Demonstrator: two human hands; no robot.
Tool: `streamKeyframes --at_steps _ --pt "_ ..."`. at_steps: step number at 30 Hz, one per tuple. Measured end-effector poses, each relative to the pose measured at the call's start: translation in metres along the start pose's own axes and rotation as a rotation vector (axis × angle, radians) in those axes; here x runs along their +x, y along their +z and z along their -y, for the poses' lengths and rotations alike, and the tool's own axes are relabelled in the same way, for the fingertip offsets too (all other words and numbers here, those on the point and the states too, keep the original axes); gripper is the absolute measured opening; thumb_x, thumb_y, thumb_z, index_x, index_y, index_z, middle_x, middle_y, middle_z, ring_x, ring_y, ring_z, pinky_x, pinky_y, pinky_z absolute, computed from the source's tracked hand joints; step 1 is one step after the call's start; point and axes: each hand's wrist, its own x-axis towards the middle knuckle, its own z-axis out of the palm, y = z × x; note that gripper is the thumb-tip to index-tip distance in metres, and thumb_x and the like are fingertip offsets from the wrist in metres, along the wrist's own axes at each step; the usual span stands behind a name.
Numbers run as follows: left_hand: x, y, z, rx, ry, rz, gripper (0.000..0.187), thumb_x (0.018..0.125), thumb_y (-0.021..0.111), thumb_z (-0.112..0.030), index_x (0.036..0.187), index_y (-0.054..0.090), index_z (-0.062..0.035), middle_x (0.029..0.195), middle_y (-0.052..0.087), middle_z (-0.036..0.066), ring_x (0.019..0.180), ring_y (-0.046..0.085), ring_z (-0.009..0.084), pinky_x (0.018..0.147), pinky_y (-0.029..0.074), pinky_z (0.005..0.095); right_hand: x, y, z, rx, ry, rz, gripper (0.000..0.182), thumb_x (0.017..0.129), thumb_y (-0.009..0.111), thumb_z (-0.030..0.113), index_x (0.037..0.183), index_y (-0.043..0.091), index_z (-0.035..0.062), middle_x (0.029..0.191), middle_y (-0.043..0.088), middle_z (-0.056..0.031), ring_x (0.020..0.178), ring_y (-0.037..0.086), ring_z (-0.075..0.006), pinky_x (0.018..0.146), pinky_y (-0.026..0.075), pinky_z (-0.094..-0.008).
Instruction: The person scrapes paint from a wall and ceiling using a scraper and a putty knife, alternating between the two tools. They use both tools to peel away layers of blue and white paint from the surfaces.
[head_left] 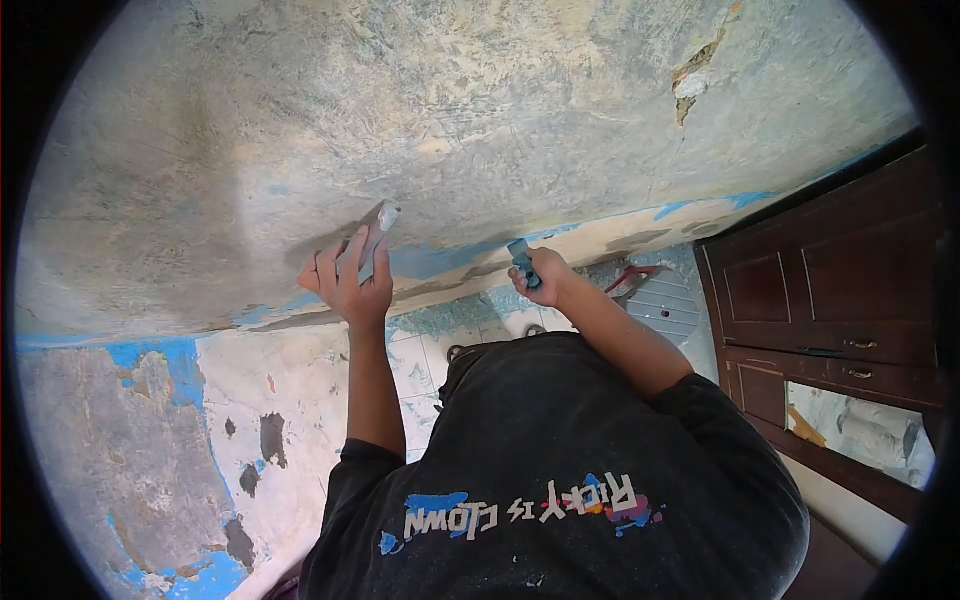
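Observation:
My left hand (350,285) is closed on a flat grey-white scraper (380,228), with some fingers spread along it close to the wall. A whitish patch shows at the scraper's upper end. Its far side is hidden against the wall (480,110), which is worn grey plaster with strips of blue paint. To the right, my right hand (547,277) is wrapped round a small teal tool with a flat end, a teal scraper (519,255), held near the wall's lower blue edge.
A cracked hole (690,85) breaks the plaster at upper right. Dark wooden cabinets (810,290) stand on the right. A grey slatted object (660,308) and a red-handled tool (632,280) lie on the dusty floor. Another peeling wall (140,450) is at lower left.

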Motion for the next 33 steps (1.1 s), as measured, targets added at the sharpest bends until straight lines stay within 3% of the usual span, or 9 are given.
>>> streamKeyframes --at_steps 3,6,9,12,18,22,28,33 --pt "0.002 -0.001 -0.001 -0.017 0.004 0.009 0.032 0.074 0.083 -0.016 0.105 0.076 -0.0144 0.097 0.059 0.007 0.096 0.047 0.0294 0.085 0.039 0.0414 0.039 -0.017 0.002 0.093 -0.003 -0.043 0.020 0.102 0.037 0.024 0.092 0.043 0.0072 0.071 0.051 -0.0093 0.055 0.048 -0.0142 0.044 0.042 -0.0261" --pt "0.002 -0.008 0.005 -0.012 -0.003 0.007 0.031 0.073 0.083 -0.016 0.103 0.076 -0.0156 0.096 0.059 0.006 0.096 0.047 0.0292 0.085 0.039 0.0413 0.040 -0.012 -0.012 0.183 -0.091 0.041 0.033 0.108 0.027 0.032 0.096 0.042 0.0054 0.068 0.048 -0.0057 0.051 0.042 -0.0118 0.042 0.037 -0.0244" --pt "-0.001 -0.019 0.020 -0.007 -0.011 0.027 0.029 0.073 0.082 -0.017 0.102 0.076 -0.0167 0.096 0.060 0.006 0.095 0.046 0.0290 0.084 0.039 0.0410 0.009 0.015 -0.027 0.252 -0.028 0.093 0.036 0.109 0.027 0.035 0.094 0.041 0.0062 0.067 0.046 -0.0043 0.049 0.041 -0.0115 0.040 0.033 -0.0247" --pt "-0.001 -0.026 0.032 -0.002 0.015 0.032 0.033 0.072 0.083 -0.015 0.105 0.076 -0.0143 0.097 0.059 0.006 0.096 0.046 0.0295 0.083 0.039 0.0408 0.050 -0.007 -0.032 0.224 0.044 0.124 0.037 0.109 0.028 0.037 0.090 0.040 0.0075 0.066 0.043 -0.0030 0.047 0.038 -0.0109 0.039 0.030 -0.0244" --pt "0.004 -0.035 0.062 0.004 0.041 0.020 0.036 0.071 0.083 -0.013 0.106 0.076 -0.0134 0.097 0.058 0.006 0.094 0.046 0.0288 0.081 0.038 0.0404 0.034 0.011 -0.054 0.184 -0.026 0.135 0.040 0.109 0.029 0.041 0.088 0.040 0.0088 0.066 0.042 -0.0015 0.045 0.035 -0.0097 0.038 0.027 -0.0239" --pt "0.000 -0.041 0.084 -0.024 0.011 0.021 0.030 0.074 0.081 -0.017 0.103 0.077 -0.0181 0.098 0.059 0.004 0.096 0.046 0.0284 0.084 0.039 0.0401 0.067 0.008 -0.067 0.183 -0.058 0.073 0.041 0.108 0.030 0.042 0.088 0.040 0.0087 0.066 0.042 -0.0013 0.045 0.034 -0.0096 0.038 0.026 -0.0238" --pt "0.001 -0.047 0.106 -0.043 0.076 0.013 0.029 0.074 0.081 -0.017 0.103 0.076 -0.0181 0.099 0.058 0.004 0.098 0.045 0.0279 0.084 0.039 0.0400 0.045 0.045 -0.089 0.315 -0.089 0.172 0.042 0.108 0.029 0.041 0.085 0.041 0.0078 0.066 0.041 -0.0009 0.046 0.035 -0.0096 0.038 0.027 -0.0238" --pt "0.008 -0.055 0.104 -0.098 0.114 -0.001 0.033 0.072 0.084 -0.015 0.105 0.075 -0.0135 0.095 0.058 0.005 0.096 0.046 0.0284 0.086 0.039 0.0415 0.077 0.026 -0.094 0.272 -0.108 0.146 0.045 0.108 0.028 0.042 0.082 0.040 0.0075 0.066 0.041 -0.0014 0.047 0.035 -0.0106 0.039 0.028 -0.0250"
